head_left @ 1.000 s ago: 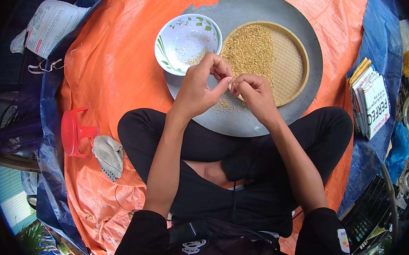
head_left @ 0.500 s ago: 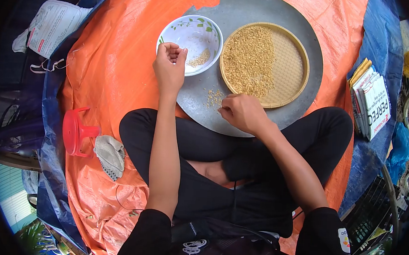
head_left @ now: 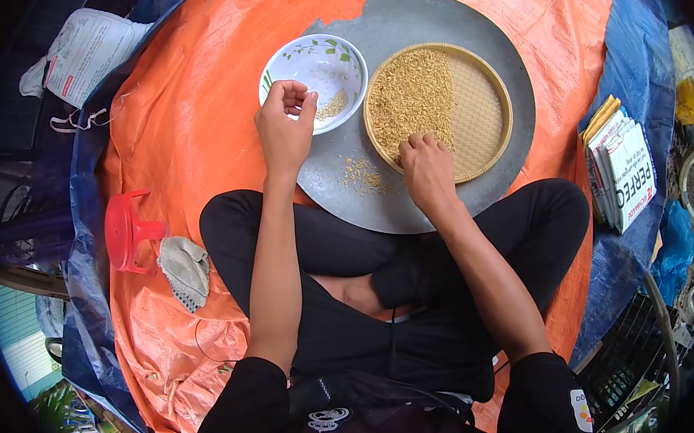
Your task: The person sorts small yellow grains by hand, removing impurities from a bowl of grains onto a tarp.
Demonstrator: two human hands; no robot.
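My left hand is over the near rim of a white bowl with a green leaf pattern. Its fingers are curled in a pinch, and whatever is between them is too small to see. A small heap of pale grains lies inside the bowl. To the right, a round woven bamboo tray holds a wide layer of golden unhusked rice. My right hand reaches over the tray's near rim, its bent fingertips in the rice. Loose rice grains are scattered between the two hands.
Bowl and tray stand on a round grey metal sheet over an orange tarp. On the left are a red plastic stool and a grey cloth. Stacked folded bags lie at the right on a blue tarp.
My right hand has moved up and right, from the loose grains on the metal sheet to the rice in the tray. My left hand stays by the bowl, still pinched.
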